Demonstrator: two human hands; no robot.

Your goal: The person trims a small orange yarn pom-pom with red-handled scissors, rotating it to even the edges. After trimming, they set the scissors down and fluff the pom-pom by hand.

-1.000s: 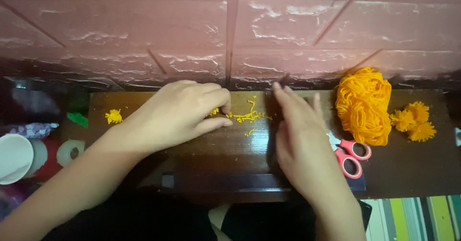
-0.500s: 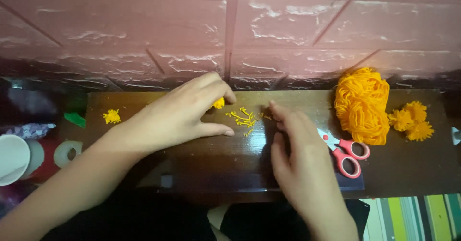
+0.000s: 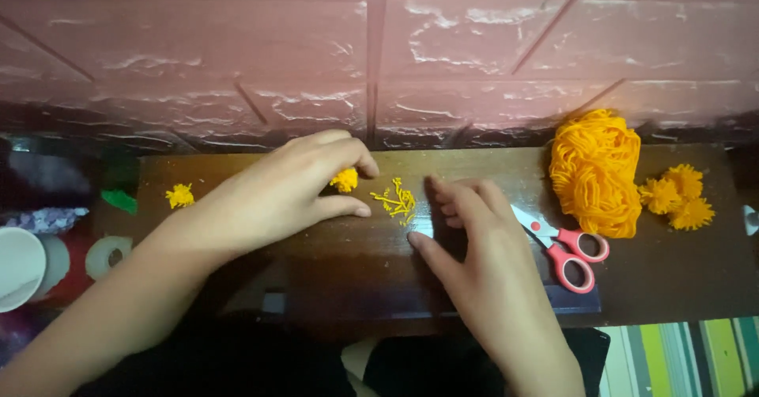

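The left hand (image 3: 277,195) pinches a small orange yarn pompom (image 3: 345,180) between fingertips and thumb, just above the dark wooden table (image 3: 332,278). The right hand (image 3: 482,251) lies flat on the table, fingers extended and holding nothing, its fingertips just beside a scatter of orange yarn trimmings (image 3: 398,202). Red-handled scissors (image 3: 563,244) lie close to the right hand's outer edge. A skein of orange yarn (image 3: 597,172) sits further right, with finished pompoms (image 3: 676,195) beside it. Another small pompom (image 3: 179,196) rests at the left end.
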